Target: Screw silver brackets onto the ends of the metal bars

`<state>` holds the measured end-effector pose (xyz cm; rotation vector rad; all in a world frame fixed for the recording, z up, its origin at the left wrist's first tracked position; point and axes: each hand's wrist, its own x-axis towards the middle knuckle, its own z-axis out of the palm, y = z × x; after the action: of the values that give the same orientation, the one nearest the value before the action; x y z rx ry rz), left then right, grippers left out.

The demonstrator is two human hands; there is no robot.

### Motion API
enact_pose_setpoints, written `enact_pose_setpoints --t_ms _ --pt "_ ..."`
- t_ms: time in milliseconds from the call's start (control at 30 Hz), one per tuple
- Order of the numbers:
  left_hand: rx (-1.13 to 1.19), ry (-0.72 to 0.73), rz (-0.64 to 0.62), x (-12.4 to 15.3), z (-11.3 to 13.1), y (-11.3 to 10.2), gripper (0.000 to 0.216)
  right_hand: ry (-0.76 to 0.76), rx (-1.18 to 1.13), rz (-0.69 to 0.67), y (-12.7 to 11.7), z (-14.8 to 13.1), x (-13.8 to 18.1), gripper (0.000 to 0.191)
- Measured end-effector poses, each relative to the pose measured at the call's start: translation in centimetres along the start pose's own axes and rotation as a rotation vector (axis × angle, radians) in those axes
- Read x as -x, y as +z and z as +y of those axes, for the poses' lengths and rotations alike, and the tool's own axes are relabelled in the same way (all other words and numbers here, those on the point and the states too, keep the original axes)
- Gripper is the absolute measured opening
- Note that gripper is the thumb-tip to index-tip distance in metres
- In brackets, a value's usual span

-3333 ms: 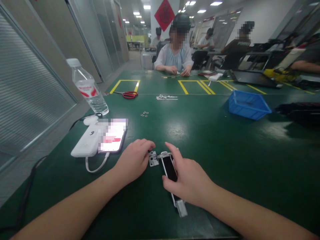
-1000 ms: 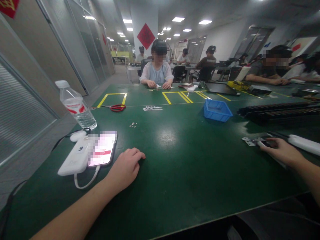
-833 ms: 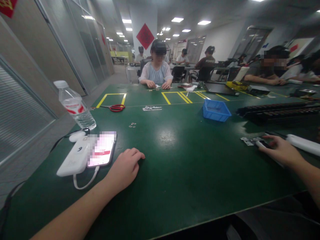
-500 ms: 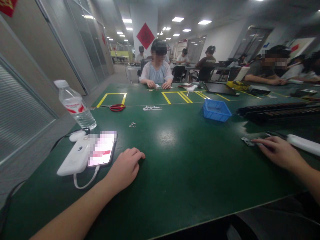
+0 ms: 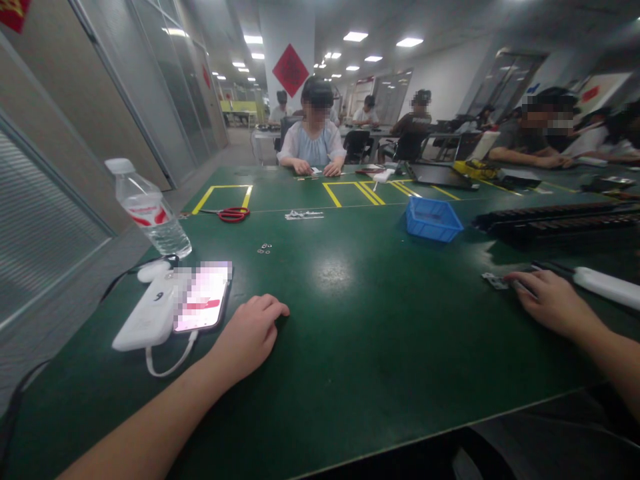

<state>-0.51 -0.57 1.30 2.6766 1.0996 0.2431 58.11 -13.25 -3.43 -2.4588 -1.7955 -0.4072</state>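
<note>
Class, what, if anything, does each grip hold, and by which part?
The left grip shows nothing held. The right grip covers the right-hand part of a metal piece; whether it holds or merely touches it cannot be told.

The metal part (image 5: 495, 282), formerly between both hands, is now well to the right of the left hand (image 5: 253, 327) and partly beneath the right hand (image 5: 556, 303), which has shifted outward, its fingers, spread a second ago, now drawn over it.
</note>
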Motion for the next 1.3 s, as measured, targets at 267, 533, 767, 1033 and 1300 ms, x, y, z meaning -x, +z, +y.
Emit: enact_pose_setpoints --t_ms 267,533,767,1033,1300 --pt "0.010 0.014 0.012 0.0 -0.1 0.1 0.036 0.041 0.020 -0.033 -0.3 -0.6 0.0 0.047" --pt "0.005 0.025 0.009 0.1 -0.2 0.2 0.036 0.061 0.022 -0.060 -0.7 -1.1 0.1 0.050" --pt "-0.003 0.002 -0.018 0.1 0.1 -0.1 0.036 0.080 0.016 -0.089 -1.1 -1.5 0.0 0.050" --pt "-0.001 0.023 -0.009 0.1 0.0 -0.1 0.036 0.102 -0.005 -0.102 -1.6 -1.8 -0.1 0.050" --pt "-0.002 0.018 -0.014 0.1 0.0 -0.1 0.036 0.100 -0.029 -0.075 -1.5 -2.0 0.0 0.048"
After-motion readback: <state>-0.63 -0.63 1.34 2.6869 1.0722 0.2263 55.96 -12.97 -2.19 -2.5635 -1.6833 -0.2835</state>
